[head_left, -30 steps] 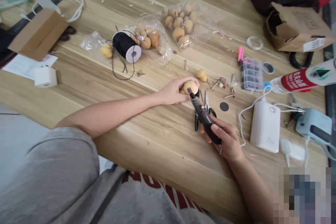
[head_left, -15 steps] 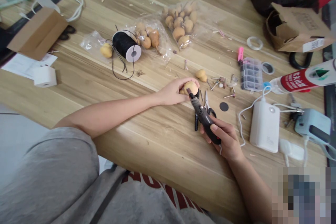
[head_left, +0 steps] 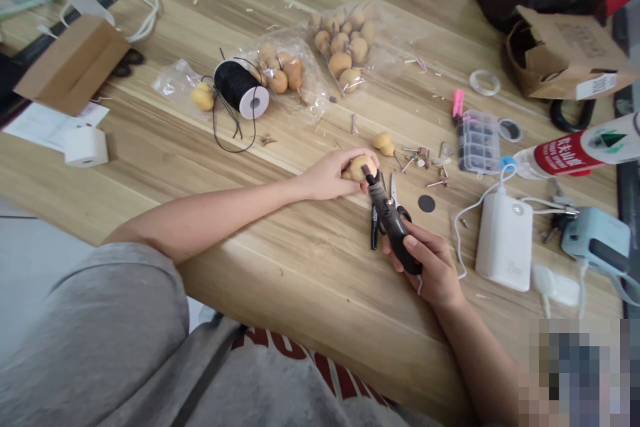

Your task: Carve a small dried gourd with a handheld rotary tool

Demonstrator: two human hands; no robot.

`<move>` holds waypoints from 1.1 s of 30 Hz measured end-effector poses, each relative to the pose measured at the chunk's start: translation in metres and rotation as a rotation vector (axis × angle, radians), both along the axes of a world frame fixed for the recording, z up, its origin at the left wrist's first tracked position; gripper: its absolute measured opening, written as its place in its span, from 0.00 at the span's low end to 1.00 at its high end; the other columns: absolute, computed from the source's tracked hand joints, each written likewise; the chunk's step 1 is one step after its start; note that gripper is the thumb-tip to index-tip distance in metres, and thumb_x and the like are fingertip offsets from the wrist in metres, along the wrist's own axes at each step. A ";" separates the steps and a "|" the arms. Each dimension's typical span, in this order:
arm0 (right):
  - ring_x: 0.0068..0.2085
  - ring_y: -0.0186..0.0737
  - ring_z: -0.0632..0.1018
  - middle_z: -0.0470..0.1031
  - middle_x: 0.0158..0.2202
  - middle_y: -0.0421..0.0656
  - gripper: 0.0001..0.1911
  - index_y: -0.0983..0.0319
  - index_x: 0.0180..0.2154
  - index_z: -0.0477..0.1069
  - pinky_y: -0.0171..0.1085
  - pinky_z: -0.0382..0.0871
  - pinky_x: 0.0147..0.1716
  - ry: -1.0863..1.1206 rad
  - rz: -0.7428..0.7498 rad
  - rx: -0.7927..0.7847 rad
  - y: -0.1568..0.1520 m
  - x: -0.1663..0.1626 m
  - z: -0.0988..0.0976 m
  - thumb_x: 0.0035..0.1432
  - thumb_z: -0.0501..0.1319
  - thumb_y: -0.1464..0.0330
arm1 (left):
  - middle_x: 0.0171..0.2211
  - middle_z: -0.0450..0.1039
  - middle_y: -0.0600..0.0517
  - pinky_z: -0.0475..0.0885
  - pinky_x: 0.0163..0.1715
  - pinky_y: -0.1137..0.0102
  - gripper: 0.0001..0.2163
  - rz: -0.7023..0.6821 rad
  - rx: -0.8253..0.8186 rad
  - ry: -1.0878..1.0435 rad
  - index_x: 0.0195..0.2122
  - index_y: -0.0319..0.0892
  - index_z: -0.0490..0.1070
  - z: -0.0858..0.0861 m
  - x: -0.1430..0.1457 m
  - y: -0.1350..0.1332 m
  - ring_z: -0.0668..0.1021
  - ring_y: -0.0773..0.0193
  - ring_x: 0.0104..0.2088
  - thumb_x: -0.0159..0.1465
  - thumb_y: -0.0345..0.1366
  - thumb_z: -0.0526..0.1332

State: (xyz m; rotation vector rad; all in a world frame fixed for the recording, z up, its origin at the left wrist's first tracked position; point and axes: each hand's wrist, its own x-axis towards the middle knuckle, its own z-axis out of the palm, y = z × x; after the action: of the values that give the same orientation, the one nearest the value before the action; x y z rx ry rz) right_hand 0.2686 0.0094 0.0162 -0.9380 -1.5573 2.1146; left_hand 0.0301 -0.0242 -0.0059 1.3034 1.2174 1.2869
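Wrapped round a small pale-yellow gourd (head_left: 357, 167), my left hand (head_left: 327, 173) holds it just above the wooden table. My right hand (head_left: 433, 260) grips a dark rotary tool (head_left: 393, 220), its tip angled up and left against the gourd, or very close to it; contact is hard to tell. Beneath the tool lie scissors (head_left: 395, 190), partly covered by it, and a black marker (head_left: 374, 227). A second small gourd (head_left: 383, 143) rests beyond my left hand. Several small grinding bits (head_left: 420, 159) are scattered to its right.
Bags of gourds (head_left: 345, 47) lie at the back, beside a black cord spool (head_left: 240, 87). To the right are a clear compartment box (head_left: 479, 140), a water bottle (head_left: 575, 147), a white power bank (head_left: 505, 240) with cables and a torn cardboard box (head_left: 565, 53). An open carton (head_left: 73, 63) stands left.
The tool's tip has shifted slightly to the right across the gourd, and my right hand has moved a little with it. My left hand is nearly still.
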 end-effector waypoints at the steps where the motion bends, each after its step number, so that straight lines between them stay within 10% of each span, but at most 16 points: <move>1: 0.17 0.32 0.66 0.74 0.26 0.43 0.16 0.64 0.43 0.76 0.35 0.53 0.15 0.003 -0.019 -0.009 0.000 0.000 0.000 0.56 0.63 0.61 | 0.28 0.73 0.56 0.64 0.28 0.76 0.15 0.000 0.010 -0.009 0.40 0.39 0.67 -0.001 0.000 0.000 0.72 0.72 0.26 0.51 0.26 0.61; 33: 0.18 0.30 0.67 0.75 0.26 0.42 0.15 0.62 0.46 0.78 0.33 0.54 0.16 0.082 0.036 -0.011 0.000 0.004 -0.004 0.58 0.64 0.64 | 0.27 0.69 0.59 0.59 0.20 0.78 0.13 0.018 -0.030 0.026 0.40 0.41 0.65 0.003 0.001 -0.002 0.64 0.77 0.18 0.53 0.25 0.60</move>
State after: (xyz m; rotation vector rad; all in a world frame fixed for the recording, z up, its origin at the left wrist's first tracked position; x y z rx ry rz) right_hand 0.2721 0.0098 0.0120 -0.8220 -1.5350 2.1602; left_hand 0.0308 -0.0264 -0.0033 1.2940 1.2648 1.2639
